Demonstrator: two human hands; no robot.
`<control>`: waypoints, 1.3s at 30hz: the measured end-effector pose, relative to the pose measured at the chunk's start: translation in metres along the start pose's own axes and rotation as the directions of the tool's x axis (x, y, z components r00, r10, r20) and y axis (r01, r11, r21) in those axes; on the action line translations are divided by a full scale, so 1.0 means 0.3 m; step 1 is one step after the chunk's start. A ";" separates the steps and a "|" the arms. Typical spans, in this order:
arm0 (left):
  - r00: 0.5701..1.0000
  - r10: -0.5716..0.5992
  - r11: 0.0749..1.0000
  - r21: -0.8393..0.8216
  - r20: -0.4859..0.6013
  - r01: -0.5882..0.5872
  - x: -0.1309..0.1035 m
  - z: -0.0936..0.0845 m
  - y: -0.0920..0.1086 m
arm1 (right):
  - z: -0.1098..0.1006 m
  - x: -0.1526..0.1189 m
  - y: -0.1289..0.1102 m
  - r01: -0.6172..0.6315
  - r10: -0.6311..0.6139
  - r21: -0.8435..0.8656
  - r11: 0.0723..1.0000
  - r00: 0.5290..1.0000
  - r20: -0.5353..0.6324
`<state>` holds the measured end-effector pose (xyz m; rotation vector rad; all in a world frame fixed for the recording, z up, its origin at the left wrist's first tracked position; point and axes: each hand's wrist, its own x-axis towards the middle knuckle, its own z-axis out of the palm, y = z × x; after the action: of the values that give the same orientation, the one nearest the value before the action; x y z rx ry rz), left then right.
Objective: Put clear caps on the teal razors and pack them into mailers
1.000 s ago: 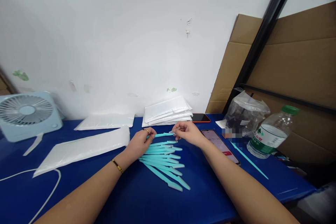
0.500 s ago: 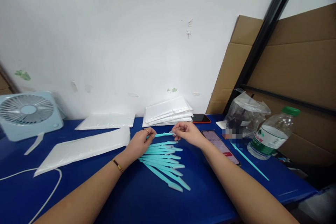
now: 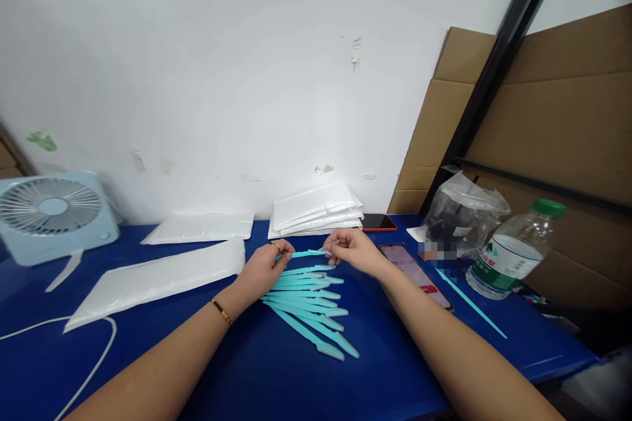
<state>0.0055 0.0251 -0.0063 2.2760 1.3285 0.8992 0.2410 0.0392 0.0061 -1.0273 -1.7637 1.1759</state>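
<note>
A turquoise eyebrow razor [image 3: 307, 254] is stretched between my two hands, just above the blue table. My left hand [image 3: 264, 271] pinches its handle end. The fingers of my right hand [image 3: 349, 250] close on its blade end, where a pale, clear cap shows in part. Below lie several more turquoise eyebrow razors [image 3: 301, 302], fanned out with their covered blade ends to the right. Their narrow handle ends meet beside my left wrist and are partly hidden by it.
White padded mailers [image 3: 316, 206] are stacked by the wall; others [image 3: 162, 283] lie at left near a fan [image 3: 54, 210] and cable. On the right are a phone [image 3: 413, 276], a bagged cup [image 3: 459, 217], a water bottle [image 3: 513, 250] and one separate turquoise stick [image 3: 474, 306].
</note>
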 end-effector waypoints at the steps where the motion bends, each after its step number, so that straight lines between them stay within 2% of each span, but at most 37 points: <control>1: 1.000 -0.001 1.000 0.002 0.000 0.001 0.000 0.000 0.000 | 0.001 0.000 0.000 0.000 0.000 0.000 1.000 1.000 0.000; 16: 1.000 0.013 0.999 0.034 -0.003 -0.013 0.001 0.004 -0.010 | 0.000 0.001 0.006 0.020 -0.020 -0.026 0.999 1.000 -0.002; 23: 0.997 0.072 0.996 0.057 0.028 -0.073 -0.002 0.006 -0.007 | -0.002 0.008 0.045 0.084 -0.081 -0.212 0.974 0.996 0.023; 29: 0.998 0.055 0.996 0.064 0.034 -0.057 -0.003 0.003 -0.010 | -0.004 0.008 0.041 0.074 -0.067 -0.201 0.977 0.997 0.040; 33: 0.999 0.049 0.997 0.053 0.025 -0.050 -0.002 0.000 -0.005 | -0.005 0.005 0.027 0.069 -0.069 -0.230 0.971 0.998 0.010; 39: 0.997 0.072 0.994 0.075 0.026 -0.074 -0.002 0.004 -0.005 | -0.002 0.005 0.032 0.081 -0.080 -0.264 0.961 0.997 0.014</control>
<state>0.0051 0.0251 -0.0081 2.4000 1.2978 0.8562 0.2429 0.0430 -0.0026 -1.0947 -1.9839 0.9086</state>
